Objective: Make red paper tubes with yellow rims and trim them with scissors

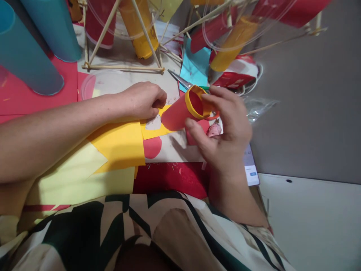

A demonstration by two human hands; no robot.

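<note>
My right hand (pixel 228 128) has its thumb and fingers around the upper end of a red paper tube (pixel 177 114), which leans with its open end up and to the right. A yellow paper band (pixel 191 109) lines that rim. Fingers curled, my left hand (pixel 143 99) rests by the tube's lower end, at the edge of a yellow paper strip with a cut-out (pixel 160 131); what its fingertips hold, if anything, is hidden. Behind the tube lie scissors (pixel 184 81), blades toward the upper left.
Blue paper tubes (pixel 42 71) stand at the left. Wooden stick frames (pixel 124 68) with red and yellow tubes are at the back. Yellow sheets (pixel 121 146), a red paper disc (pixel 152 147) and a phone (pixel 252 169) lie nearby. A grey wall (pixel 310 94) bounds the right.
</note>
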